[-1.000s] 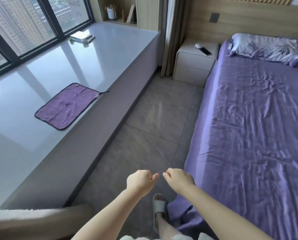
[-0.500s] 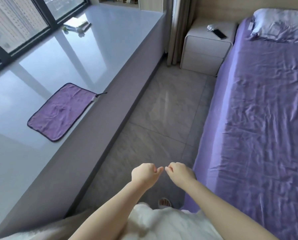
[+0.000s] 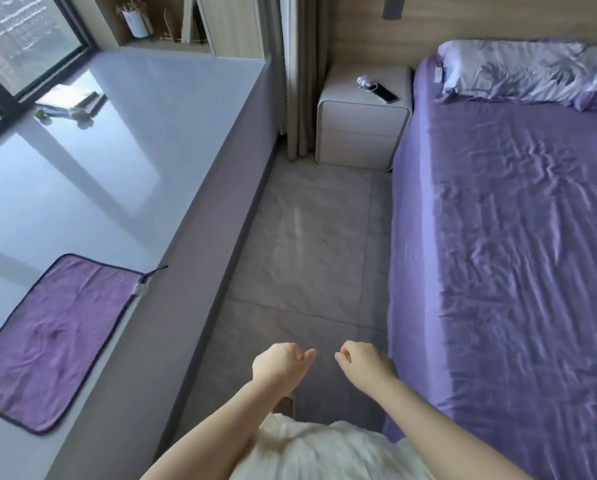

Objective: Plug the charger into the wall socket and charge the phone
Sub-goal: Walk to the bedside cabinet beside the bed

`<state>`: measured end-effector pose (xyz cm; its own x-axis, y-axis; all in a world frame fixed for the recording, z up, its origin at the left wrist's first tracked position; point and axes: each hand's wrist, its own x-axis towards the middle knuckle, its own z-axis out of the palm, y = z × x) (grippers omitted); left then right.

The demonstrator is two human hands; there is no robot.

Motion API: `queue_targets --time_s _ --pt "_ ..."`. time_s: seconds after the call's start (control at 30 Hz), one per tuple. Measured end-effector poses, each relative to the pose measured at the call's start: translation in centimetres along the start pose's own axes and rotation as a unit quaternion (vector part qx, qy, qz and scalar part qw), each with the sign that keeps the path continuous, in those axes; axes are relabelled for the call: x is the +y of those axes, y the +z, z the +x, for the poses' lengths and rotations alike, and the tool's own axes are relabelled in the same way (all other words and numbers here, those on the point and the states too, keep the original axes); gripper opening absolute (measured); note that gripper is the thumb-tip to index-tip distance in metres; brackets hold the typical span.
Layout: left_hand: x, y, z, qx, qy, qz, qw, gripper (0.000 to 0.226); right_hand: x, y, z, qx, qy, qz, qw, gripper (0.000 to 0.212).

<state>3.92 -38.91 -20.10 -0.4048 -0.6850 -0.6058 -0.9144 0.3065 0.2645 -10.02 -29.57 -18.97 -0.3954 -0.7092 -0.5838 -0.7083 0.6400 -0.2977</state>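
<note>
Glossy black phone (image 3: 385, 93) flat on rounded white nightstand (image 3: 359, 133); left hand (image 3: 279, 366), right hand (image 3: 365, 362) fingers curled closed, empty.

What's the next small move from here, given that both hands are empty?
Probably keep walking up the aisle toward the nightstand. The phone and the white charger lie on its top, far ahead, while the left hand and right hand are loosely curled and hold nothing. The dark wall socket sits above the nightstand, also out of reach from here.
</note>
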Motion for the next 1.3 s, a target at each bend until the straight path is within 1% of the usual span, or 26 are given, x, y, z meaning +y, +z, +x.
queue_targets --time_s 0.1,0.23,0.47,0.57,0.63,0.7,0.8,0.97,1.03,1.17,1.3 --pt "-0.3 -3.8 3.7 -0.012 0.016 0.009 1.0 0.047 -2.3 -1.9 3.1 0.006 0.021 0.025 0.999 0.033" --pt "-0.6 -8.4 9.0 -0.014 0.048 0.047 0.998 0.051 -4.8 -4.5 7.3 0.04 0.029 0.039 0.998 0.037" --pt "1.2 -12.3 15.5 -0.028 0.069 0.067 0.995 0.052 -5.1 -7.9 11.6 0.054 0.057 0.038 0.996 0.037" --pt "3.4 -13.5 18.4 -0.033 0.075 0.068 0.994 0.052 -4.1 -10.0 14.4 0.056 0.064 0.042 0.995 0.039" --pt "5.2 -14.3 20.5 -0.026 0.075 0.066 0.995 0.055 -3.4 -11.5 16.6 0.055 0.06 0.044 0.996 0.037" --pt "7.3 -15.2 22.7 -0.019 0.08 0.06 0.995 0.053 -2.3 -13.5 19.1 0.057 0.055 0.041 0.996 0.034" --pt "10.8 -16.8 25.7 0.001 0.078 0.052 0.996 0.047 -0.3 -17.3 22.7 0.065 0.047 0.034 0.996 0.032" --pt "16.4 -20.2 30.3 0.036 0.071 0.038 0.996 0.048 2.5 -23.8 28.5 0.078 0.031 0.016 0.996 0.032" --pt "18.1 -21.1 32.0 0.033 0.059 0.032 0.997 0.047 3.1 -26.1 30.6 0.078 0.033 0.011 0.996 0.033" --pt "20.3 -22.3 34.3 0.011 0.053 0.042 0.998 0.048 3.7 -28.5 33.9 0.072 0.042 0.04 0.996 0.031" --pt "22.5 -24.9 38.0 0.012 0.054 0.027 0.998 0.045 3.9 -30.8 37.5 0.062 0.046 0.045 0.996 0.03"
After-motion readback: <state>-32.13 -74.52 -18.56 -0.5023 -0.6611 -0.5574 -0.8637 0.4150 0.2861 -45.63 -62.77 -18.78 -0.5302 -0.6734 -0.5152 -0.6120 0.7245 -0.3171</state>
